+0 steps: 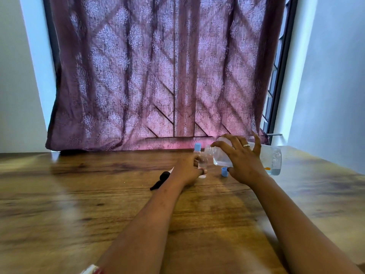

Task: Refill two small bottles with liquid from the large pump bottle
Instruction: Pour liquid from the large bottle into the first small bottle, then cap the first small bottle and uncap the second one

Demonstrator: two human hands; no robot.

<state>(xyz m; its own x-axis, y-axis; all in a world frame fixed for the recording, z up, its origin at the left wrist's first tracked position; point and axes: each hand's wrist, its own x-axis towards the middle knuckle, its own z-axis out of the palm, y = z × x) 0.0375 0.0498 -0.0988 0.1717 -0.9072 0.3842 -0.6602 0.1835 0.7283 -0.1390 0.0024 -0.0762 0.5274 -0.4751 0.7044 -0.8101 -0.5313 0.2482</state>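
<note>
My right hand (pixel 244 164) grips the large clear bottle (pixel 272 158), tipped on its side with its open neck (pixel 209 149) pointing left. Clear liquid lies inside it. My left hand (pixel 187 168) holds a small clear bottle (pixel 203 162) upright on the wooden table (pixel 98 194), right under that neck. A second small bottle with a blue cap (pixel 197 148) stands just behind it. A loose blue cap (pixel 224 172) lies on the table between my hands. The black pump head (pixel 161 179) lies to the left of my left hand.
A purple patterned curtain (pixel 158 76) hangs behind the table's far edge. White walls stand on both sides. A window frame (pixel 276 86) shows at the right of the curtain.
</note>
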